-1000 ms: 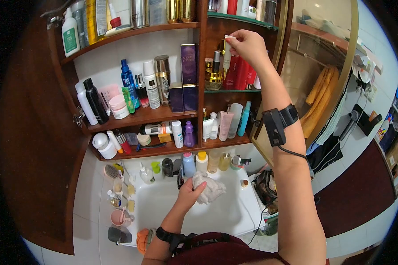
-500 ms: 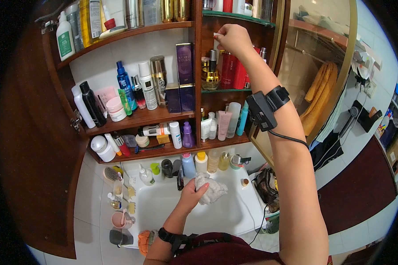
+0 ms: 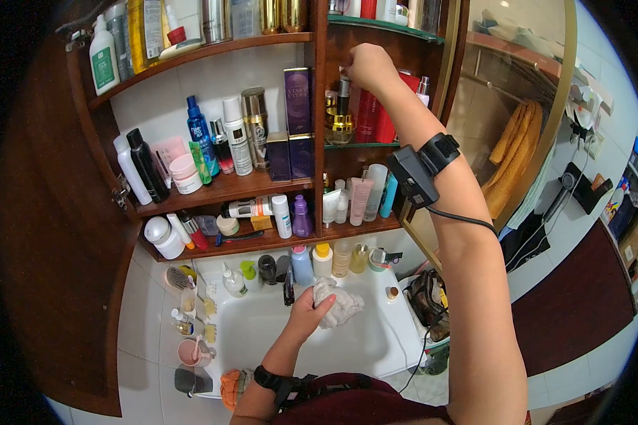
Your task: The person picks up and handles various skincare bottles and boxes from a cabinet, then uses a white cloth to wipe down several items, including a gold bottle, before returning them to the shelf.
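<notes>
My left hand is closed around a crumpled whitish cloth, which hangs over the white sink. Up in the cabinet, my right hand reaches into the glass-shelved compartment, fingers pinched together. Whatever lies between those fingertips is too small to make out. Just below them stands a slim bottle with a black cap, beside a gold jar. Red boxes stand on the same glass shelf, partly hidden behind my right hand and forearm.
Wooden shelves on the left carry bottles, jars and dark purple boxes. Several bottles line the sink's back rim near the black faucet. An open wooden door stands left; a glass door hangs right.
My right hand has moved down slightly, bringing its fingertips nearer the black-capped bottle. A white bit seen at those fingertips before is now mostly hidden. My left hand with the cloth stays put.
</notes>
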